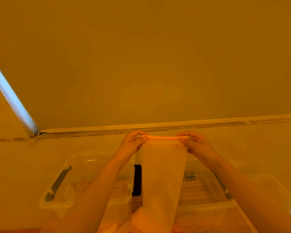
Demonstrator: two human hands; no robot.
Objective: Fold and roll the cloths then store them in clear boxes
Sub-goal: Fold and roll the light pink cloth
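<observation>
A pale folded cloth (163,175) hangs as a long strip between my hands, its top edge rolled into a thin tube. My left hand (133,142) pinches the left end of that roll and my right hand (196,143) pinches the right end, both held up above the boxes. Below stand two clear boxes: the left clear box (57,203) with a grey handle and the right clear box (208,206), which holds a small grey roll (190,176). The strip's lower end runs out of view at the bottom.
A dark latch (137,179) sits between the two boxes. More pale cloth (114,227) lies bunched at the bottom edge. A wall with a baseboard (158,127) stands behind, with a bright window strip (12,98) at the left.
</observation>
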